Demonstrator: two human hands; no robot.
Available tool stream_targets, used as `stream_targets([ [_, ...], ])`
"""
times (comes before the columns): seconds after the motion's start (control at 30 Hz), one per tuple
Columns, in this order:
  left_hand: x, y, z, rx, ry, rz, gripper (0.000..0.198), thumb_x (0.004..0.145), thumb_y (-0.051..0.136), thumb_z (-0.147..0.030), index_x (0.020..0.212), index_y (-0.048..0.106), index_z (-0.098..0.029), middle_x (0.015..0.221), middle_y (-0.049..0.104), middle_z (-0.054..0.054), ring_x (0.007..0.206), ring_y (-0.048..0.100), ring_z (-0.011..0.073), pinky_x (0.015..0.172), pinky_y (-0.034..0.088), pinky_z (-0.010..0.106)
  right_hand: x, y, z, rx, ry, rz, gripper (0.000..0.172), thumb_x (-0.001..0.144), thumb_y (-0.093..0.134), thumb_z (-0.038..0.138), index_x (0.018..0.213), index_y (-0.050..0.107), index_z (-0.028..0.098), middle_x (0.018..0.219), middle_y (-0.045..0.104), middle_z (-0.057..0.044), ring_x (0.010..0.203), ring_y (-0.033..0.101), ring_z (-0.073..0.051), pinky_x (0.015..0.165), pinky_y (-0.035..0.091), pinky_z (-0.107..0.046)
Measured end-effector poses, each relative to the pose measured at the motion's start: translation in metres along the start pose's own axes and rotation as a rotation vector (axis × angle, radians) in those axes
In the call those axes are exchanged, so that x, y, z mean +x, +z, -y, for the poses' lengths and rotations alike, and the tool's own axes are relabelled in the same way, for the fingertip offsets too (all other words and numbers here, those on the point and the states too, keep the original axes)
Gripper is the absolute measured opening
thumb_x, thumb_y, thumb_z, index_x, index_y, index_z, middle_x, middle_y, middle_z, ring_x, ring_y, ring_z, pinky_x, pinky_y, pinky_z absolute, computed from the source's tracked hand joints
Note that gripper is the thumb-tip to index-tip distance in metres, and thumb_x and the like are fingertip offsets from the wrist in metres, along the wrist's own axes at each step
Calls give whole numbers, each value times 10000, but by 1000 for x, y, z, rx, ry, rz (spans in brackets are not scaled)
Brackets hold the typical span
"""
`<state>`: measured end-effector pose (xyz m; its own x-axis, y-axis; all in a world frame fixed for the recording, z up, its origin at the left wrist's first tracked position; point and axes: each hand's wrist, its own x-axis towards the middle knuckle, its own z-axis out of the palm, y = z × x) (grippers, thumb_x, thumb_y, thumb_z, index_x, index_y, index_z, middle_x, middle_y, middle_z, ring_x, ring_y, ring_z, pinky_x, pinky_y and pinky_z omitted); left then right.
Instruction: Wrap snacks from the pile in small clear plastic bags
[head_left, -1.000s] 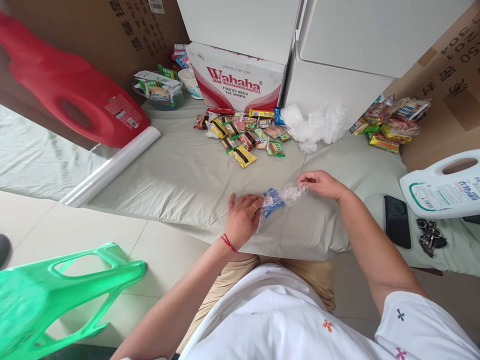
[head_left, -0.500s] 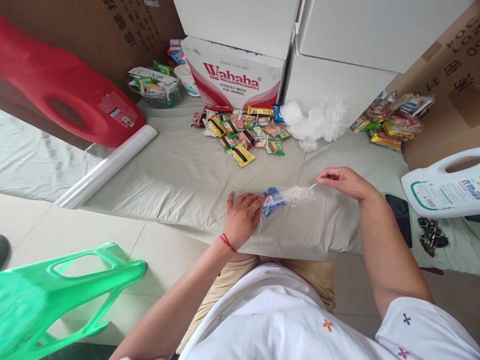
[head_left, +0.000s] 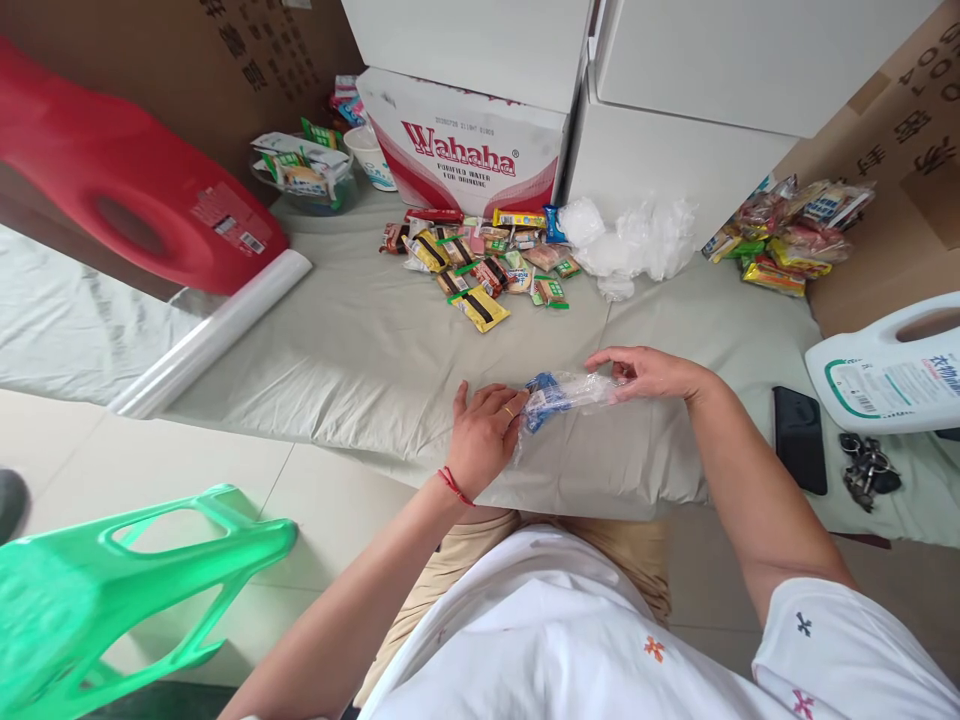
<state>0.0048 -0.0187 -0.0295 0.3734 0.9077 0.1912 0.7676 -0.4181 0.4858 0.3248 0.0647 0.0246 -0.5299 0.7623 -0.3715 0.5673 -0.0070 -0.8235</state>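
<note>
A blue-wrapped snack packet (head_left: 546, 397) lies inside a clear plastic bag (head_left: 589, 388) near the front edge of the cloth-covered surface. My left hand (head_left: 486, 430) pinches the bag's left end beside the packet, its outer finger stretched away. At the other end, my right hand (head_left: 649, 373) has thumb and fingers curled around the gathered clear plastic. Beyond both hands lies a loose pile of small wrapped snacks (head_left: 480, 308), in yellow, red and green wrappers. Crumpled clear plastic bags (head_left: 637, 240) sit to the right of this pile.
A plastic roll (head_left: 214, 335) and red jug (head_left: 150, 190) stand left. A Wahaha carton (head_left: 465, 150) is behind the snacks. At right are bagged snacks (head_left: 799, 235), a white jug (head_left: 892, 375), a phone (head_left: 799, 440) and keys (head_left: 870, 470). A green stool (head_left: 150, 570) is lower left.
My right hand has moved left along the clear bag, closer to the blue packet, and its grip now covers more of the plastic. My left hand has stayed in place.
</note>
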Motion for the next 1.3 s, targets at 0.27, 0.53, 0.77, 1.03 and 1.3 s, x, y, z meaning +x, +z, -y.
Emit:
stream_targets([
  [0.27,2,-3,-3,28,5,24,347,1023,476,-284,1312,668,-280,1264,738,77,1296,587,278,1227,173,671,16,10,-9,298,44,-342,491,720,773,661,807,728,180,741,664,-10,574,434,-99,538,321,-256],
  [0.53,6,-10,-14,107,12,73,420,993,493,-222,1373,633,-330,1210,737,74,1237,593,291,1219,120,721,12,10,-25,363,172,-650,550,657,812,706,784,662,192,758,659,-40,558,443,-108,485,360,-258],
  [0.77,12,-18,-24,230,18,175,531,973,480,-167,1440,578,-402,1206,713,87,1104,621,292,1162,215,755,-54,18,12,-72,-291,-342,908,707,752,781,1458,543,315,1441,579,-98,1421,442,-336,1149,402,-484],
  [1.03,25,-24,-34,330,54,229,596,928,478,-109,1417,602,-427,1108,705,98,1055,627,316,1135,231,774,-38,20,27,-212,-335,-416,275,924,667,520,852,754,270,866,709,-58,1035,604,-274,974,461,-417],
  [1.3,28,-25,-40,346,48,237,553,938,475,-145,1411,609,-400,1044,696,100,1030,630,316,1130,241,753,46,39,-12,-291,-14,-574,273,876,640,459,764,660,211,724,644,-31,709,542,-190,769,447,-351],
])
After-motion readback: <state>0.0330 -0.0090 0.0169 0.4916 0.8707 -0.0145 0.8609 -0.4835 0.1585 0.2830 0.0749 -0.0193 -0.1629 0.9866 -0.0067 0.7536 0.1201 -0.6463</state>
